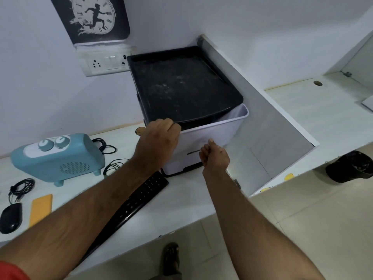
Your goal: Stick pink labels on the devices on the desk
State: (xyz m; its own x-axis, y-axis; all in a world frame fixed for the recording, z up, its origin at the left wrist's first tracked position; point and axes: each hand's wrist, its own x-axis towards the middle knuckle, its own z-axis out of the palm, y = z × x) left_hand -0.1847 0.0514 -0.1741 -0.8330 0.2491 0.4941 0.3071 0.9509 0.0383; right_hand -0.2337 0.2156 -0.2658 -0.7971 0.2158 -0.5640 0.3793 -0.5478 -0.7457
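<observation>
Left hand (pixel 159 138) curls over the front lip of the printer (pixel 201 130) at the desk (pixel 181 201) corner while right hand (pixel 215 156), fingers bunched on something too small to identify, nears its white front; no pink label is discernible, so placement may miss or crease.

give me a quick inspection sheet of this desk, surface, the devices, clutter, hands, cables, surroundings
Surface: white desk, corner spot.
Job's things: printer, blue heater, keyboard, mouse; no pink label seen.
Clutter: yellow pad.
Hands: left hand rests on printer's front edge; right hand, fingers curled, at its white front.
Cables: black coils near the heater.
Surroundings: wall socket, clock poster, black bin.
</observation>
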